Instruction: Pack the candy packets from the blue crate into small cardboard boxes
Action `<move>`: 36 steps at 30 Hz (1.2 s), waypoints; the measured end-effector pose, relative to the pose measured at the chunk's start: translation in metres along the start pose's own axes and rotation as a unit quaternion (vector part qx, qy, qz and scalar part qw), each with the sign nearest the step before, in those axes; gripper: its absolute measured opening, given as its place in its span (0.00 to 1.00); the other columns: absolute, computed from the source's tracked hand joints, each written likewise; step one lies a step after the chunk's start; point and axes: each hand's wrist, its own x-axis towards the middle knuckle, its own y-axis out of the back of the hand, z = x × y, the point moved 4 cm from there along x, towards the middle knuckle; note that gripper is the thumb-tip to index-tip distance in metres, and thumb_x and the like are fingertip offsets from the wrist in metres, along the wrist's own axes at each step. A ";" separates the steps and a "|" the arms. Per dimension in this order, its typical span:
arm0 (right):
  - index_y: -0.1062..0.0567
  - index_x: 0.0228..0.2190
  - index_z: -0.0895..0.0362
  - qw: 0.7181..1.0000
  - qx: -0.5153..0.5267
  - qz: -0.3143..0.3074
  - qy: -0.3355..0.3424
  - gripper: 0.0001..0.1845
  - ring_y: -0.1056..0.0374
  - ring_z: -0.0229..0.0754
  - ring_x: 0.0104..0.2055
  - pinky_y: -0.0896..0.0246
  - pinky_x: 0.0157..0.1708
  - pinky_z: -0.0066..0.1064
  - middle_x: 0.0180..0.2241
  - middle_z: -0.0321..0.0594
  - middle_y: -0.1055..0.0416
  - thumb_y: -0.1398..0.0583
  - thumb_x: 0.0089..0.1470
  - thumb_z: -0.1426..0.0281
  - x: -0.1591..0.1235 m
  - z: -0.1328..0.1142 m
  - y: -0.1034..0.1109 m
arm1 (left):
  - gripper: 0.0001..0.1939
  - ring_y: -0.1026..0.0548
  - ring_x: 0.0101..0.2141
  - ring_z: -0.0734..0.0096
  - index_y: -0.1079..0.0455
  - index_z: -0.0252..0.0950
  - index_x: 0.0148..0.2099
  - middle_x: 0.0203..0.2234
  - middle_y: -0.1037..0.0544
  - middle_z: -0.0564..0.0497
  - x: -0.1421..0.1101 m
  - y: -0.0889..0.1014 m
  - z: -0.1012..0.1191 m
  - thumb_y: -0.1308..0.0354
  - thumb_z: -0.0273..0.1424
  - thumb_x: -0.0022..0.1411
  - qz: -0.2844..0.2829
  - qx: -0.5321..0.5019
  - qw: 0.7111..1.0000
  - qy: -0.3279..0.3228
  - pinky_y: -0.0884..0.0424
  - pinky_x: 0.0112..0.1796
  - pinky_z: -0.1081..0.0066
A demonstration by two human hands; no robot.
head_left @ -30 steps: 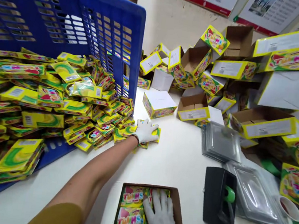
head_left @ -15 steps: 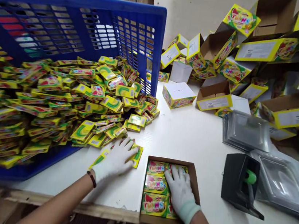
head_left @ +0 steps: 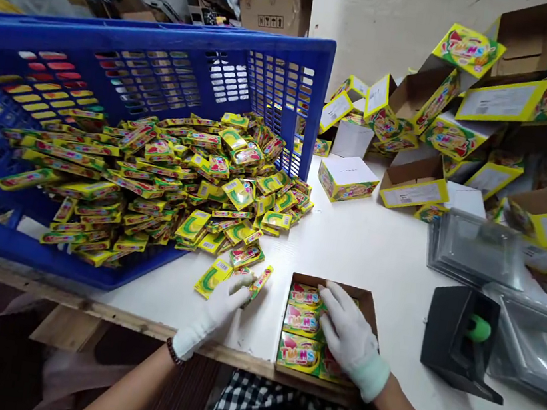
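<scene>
My left hand (head_left: 226, 305), in a white glove, pinches a small yellow-green box (head_left: 260, 281) tilted up on its edge just above the table. Beside its fingers another small box (head_left: 213, 278) lies flat at the edge of the pile. My right hand (head_left: 349, 339), gloved too, rests inside an open brown carton (head_left: 375, 309), fingers stretched over the packs. Down the carton's left side, "TWINS" packs (head_left: 299, 353) lie in a column, printed faces up. The right hand hides much of the carton's right side.
On the left, a tipped blue crate (head_left: 294, 50) spills a heap of small boxes (head_left: 155, 183). Empty display cartons (head_left: 453, 138) are piled at the back right. Clear plastic trays (head_left: 480, 246) and a black tape dispenser (head_left: 458, 337) stand on the right.
The view has shifted, so the scene sits differently. My left hand has gone from lying flat over boxes to raising one on its edge. My right hand stays in the carton.
</scene>
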 end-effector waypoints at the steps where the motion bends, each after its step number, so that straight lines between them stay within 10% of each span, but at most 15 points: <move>1: 0.37 0.61 0.59 0.998 0.025 0.013 0.053 0.27 0.46 0.52 0.66 0.43 0.62 0.46 0.63 0.53 0.43 0.47 0.61 0.72 0.007 -0.015 0.007 | 0.20 0.24 0.44 0.60 0.26 0.33 0.49 0.44 0.20 0.44 -0.008 0.001 0.003 0.50 0.36 0.60 -0.024 -0.033 0.999 -0.006 0.27 0.46 0.64; 4: 0.32 0.55 0.57 0.983 0.077 -0.071 0.152 0.22 0.38 0.51 0.57 0.38 0.54 0.43 0.55 0.50 0.33 0.43 0.59 0.69 0.030 -0.060 0.013 | 0.19 0.23 0.37 0.63 0.24 0.35 0.40 0.35 0.19 0.47 -0.021 0.000 0.019 0.50 0.41 0.62 -0.098 -0.066 0.993 -0.026 0.26 0.40 0.68; 8: 0.28 0.40 0.57 0.967 0.062 -0.203 0.138 0.09 0.34 0.42 0.40 0.40 0.40 0.32 0.38 0.42 0.28 0.47 0.62 0.74 0.045 -0.092 -0.001 | 0.20 0.24 0.43 0.60 0.26 0.35 0.40 0.39 0.21 0.44 0.009 0.021 0.018 0.57 0.39 0.67 0.010 0.046 0.999 0.009 0.30 0.47 0.63; 15: 0.29 0.38 0.56 0.964 -0.024 -0.182 0.192 0.08 0.39 0.45 0.38 0.46 0.38 0.36 0.37 0.43 0.32 0.46 0.58 0.72 0.055 -0.102 -0.012 | 0.25 0.26 0.47 0.51 0.31 0.31 0.54 0.45 0.22 0.39 0.074 0.050 -0.017 0.42 0.29 0.52 0.058 0.118 0.991 0.037 0.33 0.51 0.53; 21: 0.30 0.45 0.61 0.963 -0.041 -0.140 0.227 0.16 0.48 0.59 0.60 0.50 0.55 0.50 0.59 0.57 0.42 0.44 0.53 0.72 0.073 -0.102 -0.030 | 0.11 0.24 0.40 0.68 0.26 0.36 0.42 0.39 0.20 0.52 0.022 0.037 -0.011 0.46 0.28 0.57 -0.023 0.083 0.996 -0.034 0.28 0.44 0.70; 26: 0.30 0.43 0.60 0.918 -0.079 -0.312 0.230 0.11 0.32 0.50 0.43 0.38 0.44 0.44 0.42 0.50 0.29 0.46 0.59 0.71 0.061 -0.113 -0.072 | 0.14 0.26 0.41 0.63 0.26 0.35 0.38 0.37 0.22 0.46 -0.025 0.024 -0.028 0.53 0.32 0.65 -0.008 0.130 0.991 -0.020 0.30 0.47 0.64; 31: 0.37 0.56 0.57 0.913 -0.119 -0.340 0.191 0.23 0.29 0.49 0.43 0.36 0.40 0.40 0.46 0.50 0.29 0.44 0.59 0.74 0.055 -0.116 -0.088 | 0.22 0.31 0.51 0.48 0.29 0.34 0.52 0.49 0.28 0.37 -0.023 0.021 -0.039 0.42 0.31 0.54 0.021 0.179 0.984 -0.001 0.37 0.54 0.47; 36: 0.29 0.46 0.60 0.898 -0.115 -0.379 0.192 0.17 0.31 0.51 0.44 0.36 0.41 0.40 0.46 0.51 0.29 0.40 0.52 0.73 0.055 -0.113 -0.087 | 0.23 0.30 0.51 0.51 0.28 0.35 0.51 0.49 0.26 0.40 -0.018 0.026 -0.049 0.44 0.26 0.51 0.012 0.130 0.991 -0.001 0.37 0.56 0.52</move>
